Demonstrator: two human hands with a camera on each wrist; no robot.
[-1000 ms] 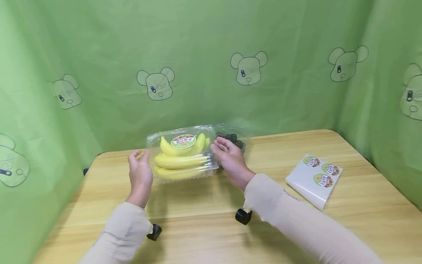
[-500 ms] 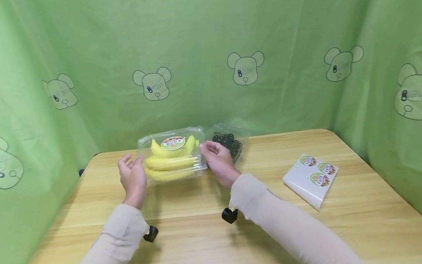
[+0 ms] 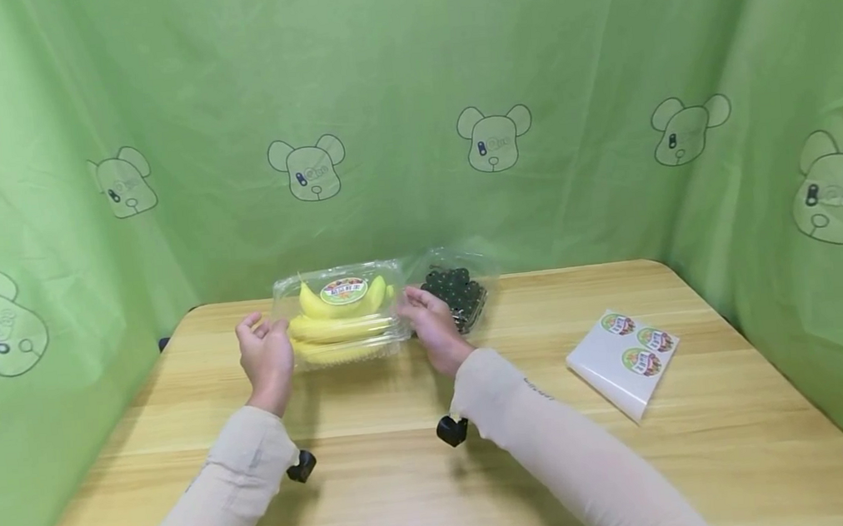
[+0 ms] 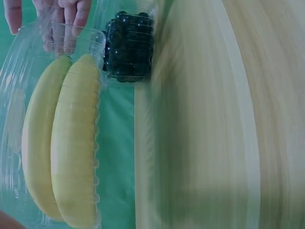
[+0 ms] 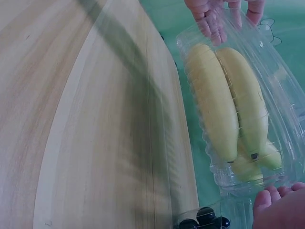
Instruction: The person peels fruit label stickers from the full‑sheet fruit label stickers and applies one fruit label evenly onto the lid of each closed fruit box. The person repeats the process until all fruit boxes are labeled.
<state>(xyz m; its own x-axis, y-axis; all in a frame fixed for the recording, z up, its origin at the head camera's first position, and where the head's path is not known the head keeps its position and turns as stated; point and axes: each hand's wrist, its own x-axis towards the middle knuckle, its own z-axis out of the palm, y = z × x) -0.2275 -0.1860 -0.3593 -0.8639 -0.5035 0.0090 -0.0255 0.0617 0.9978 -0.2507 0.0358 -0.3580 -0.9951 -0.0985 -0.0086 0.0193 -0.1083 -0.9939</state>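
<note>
My left hand and right hand hold a clear plastic clamshell box between them, one at each end. Yellow bananas lie inside, and a round printed sticker is on the lid. The box is raised off the table and tilted, its lid facing me. In the left wrist view the fingers of my right hand grip the far end. From the right wrist, my left hand shows at the opposite end, its fingers partly seen through the plastic.
Just behind my right hand stands a second clear box with dark grapes, its lid up. A white sheet with several round stickers lies to the right on the wooden table. Green curtains enclose the table.
Both hands have carried the banana box a little left, away from the grapes, which now show more fully. Over the last half second it has sunk slightly. The sticker sheet stays put.
</note>
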